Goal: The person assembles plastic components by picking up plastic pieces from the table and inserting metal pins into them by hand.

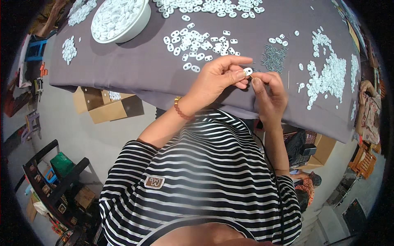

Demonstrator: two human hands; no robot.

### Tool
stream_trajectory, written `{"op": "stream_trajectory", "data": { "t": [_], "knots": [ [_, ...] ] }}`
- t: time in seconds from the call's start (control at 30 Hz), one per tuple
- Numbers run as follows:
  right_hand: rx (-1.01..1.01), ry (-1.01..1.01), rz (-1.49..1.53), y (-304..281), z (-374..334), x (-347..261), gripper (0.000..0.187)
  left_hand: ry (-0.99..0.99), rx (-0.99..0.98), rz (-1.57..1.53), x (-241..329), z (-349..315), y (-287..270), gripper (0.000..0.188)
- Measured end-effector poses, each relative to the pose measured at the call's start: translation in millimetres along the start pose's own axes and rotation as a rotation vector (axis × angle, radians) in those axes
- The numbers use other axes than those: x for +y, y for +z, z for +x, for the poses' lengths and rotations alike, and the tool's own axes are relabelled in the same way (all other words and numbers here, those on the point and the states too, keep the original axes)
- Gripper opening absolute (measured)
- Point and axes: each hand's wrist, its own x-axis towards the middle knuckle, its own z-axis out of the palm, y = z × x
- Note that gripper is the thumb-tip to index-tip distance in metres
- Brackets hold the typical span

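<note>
Between the thumb and fingers of my left hand (219,80) is a small white oval plastic piece (248,71) with holes in it; the index finger stretches out above. My right hand (271,94) pinches a thin, light brown stick (252,76), whose tip meets or nearly meets the white piece. Just beyond the hands lies a heap of tiny dark grey spring-like parts (274,58), too small to make out fully. Loose two-hole white pieces (193,41) spread over the cloth past my left hand. To the right spreads a pile of smaller white oval parts (331,76).
A white bowl (143,20) heaped with white pieces stands at the far left of the cloth-covered table (164,86). Another thin stick (288,79) lies right of my right hand. Below the table's edge are an open cardboard box (107,111) and a dark chair (53,180).
</note>
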Motion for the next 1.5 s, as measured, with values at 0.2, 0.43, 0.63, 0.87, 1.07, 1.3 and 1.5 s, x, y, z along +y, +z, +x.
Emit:
{"op": "stream_trajectory", "data": {
  "t": [0.2,0.43,0.63,0.87,1.07,1.3,1.5],
  "knots": [
    [-0.012,-0.079,-0.118,-2,1,-2,0.007,-0.056,-0.032,0.009,-3,3,-7,0.029],
    [-0.106,-0.069,-0.048,-8,5,1,0.007,-0.104,-0.087,-0.062,-7,5,-11,0.027],
    [-0.088,-0.005,0.025,-6,2,-3,0.006,-0.136,-0.073,-0.079,-8,7,-11,0.028],
    [-0.110,0.102,0.217,-8,3,-3,0.004,-0.137,-0.082,-0.086,-8,7,-13,0.031],
    [-0.006,0.034,0.068,-5,0,-1,0.007,-0.126,-0.075,-0.121,-10,8,-11,0.032],
    [-0.003,-0.061,-0.058,-6,0,-7,0.006,-0.118,-0.073,-0.163,-10,7,-12,0.030],
    [-0.010,-0.082,-0.129,-3,0,-5,0.009,-0.112,-0.097,-0.073,-11,8,-13,0.028]
  ]
}}
